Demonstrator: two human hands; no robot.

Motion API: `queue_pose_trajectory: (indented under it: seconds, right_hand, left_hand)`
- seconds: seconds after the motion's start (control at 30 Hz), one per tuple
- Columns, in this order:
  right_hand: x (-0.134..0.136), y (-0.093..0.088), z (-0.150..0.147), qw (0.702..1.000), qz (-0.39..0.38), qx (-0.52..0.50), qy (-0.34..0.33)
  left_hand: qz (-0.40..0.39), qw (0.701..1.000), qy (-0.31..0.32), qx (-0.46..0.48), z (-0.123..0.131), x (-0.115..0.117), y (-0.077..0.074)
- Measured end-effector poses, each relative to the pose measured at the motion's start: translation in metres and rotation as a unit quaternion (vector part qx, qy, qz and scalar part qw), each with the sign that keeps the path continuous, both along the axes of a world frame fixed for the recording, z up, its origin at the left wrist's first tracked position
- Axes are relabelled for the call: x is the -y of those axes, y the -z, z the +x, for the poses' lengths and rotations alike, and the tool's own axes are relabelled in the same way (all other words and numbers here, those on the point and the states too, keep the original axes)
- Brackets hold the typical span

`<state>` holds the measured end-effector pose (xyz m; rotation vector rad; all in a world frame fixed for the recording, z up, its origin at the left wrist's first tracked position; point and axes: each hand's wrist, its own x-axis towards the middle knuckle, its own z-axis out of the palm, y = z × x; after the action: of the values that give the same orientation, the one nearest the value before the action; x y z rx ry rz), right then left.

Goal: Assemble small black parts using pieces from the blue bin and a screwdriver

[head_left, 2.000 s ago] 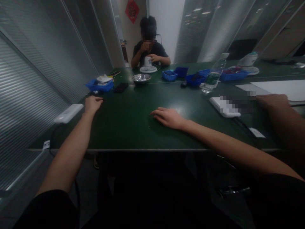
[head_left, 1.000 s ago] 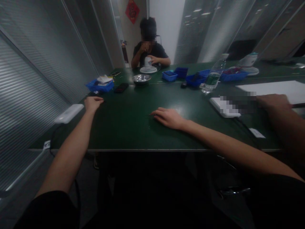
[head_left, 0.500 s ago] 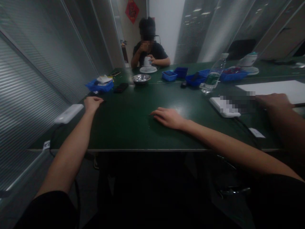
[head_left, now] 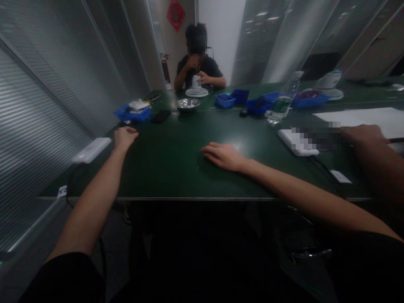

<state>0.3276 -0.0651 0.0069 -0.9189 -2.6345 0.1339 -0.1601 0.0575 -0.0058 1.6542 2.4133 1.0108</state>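
My left hand (head_left: 125, 138) is on the left of the green table (head_left: 164, 168), its fingers curled in and the fingertips close together. Whatever they may pinch is hidden or too small to name. Closest to it are a white power-bank-like box (head_left: 92, 150) and a blue tray (head_left: 134, 114) with papers in it. Near the table's middle lies my right hand (head_left: 224, 156), palm down, with fingers stretched out to the left. It seems to hold nothing; a thin dark tip shows at its fingertips, unclear.
Across the table a person (head_left: 198, 71) handles a white fan-like object (head_left: 196, 84). From the right reaches another person's hand (head_left: 362, 135) beside a white box (head_left: 288, 139). A steel bowl (head_left: 187, 106), a black phone-like item (head_left: 161, 116), blue trays (head_left: 224, 100) and a bottle (head_left: 282, 103) stand farther back.
My left hand has shifted very slightly, its fingers curled a bit more. My right hand stays where it was.
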Motion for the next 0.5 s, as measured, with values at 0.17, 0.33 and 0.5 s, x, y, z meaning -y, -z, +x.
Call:
queue_pose_trajectory:
  seconds: [0.17,0.33,0.5]
  right_hand:
    - [0.0005,-0.0008,-0.0001,1.0,0.002,0.002,0.0]
    - [0.0021,-0.0027,-0.0008,1.0,0.0,-0.002,0.002]
    - [0.0013,-0.0022,-0.0009,1.0,0.001,0.0,0.001]
  left_hand:
    - [0.0,1.0,0.002,-0.01,0.0013,0.002,-0.0015]
    - [-0.003,1.0,0.004,-0.021,0.0017,0.0019,-0.0016]
    - [-0.006,1.0,0.004,-0.024,0.0003,-0.0009,0.0007]
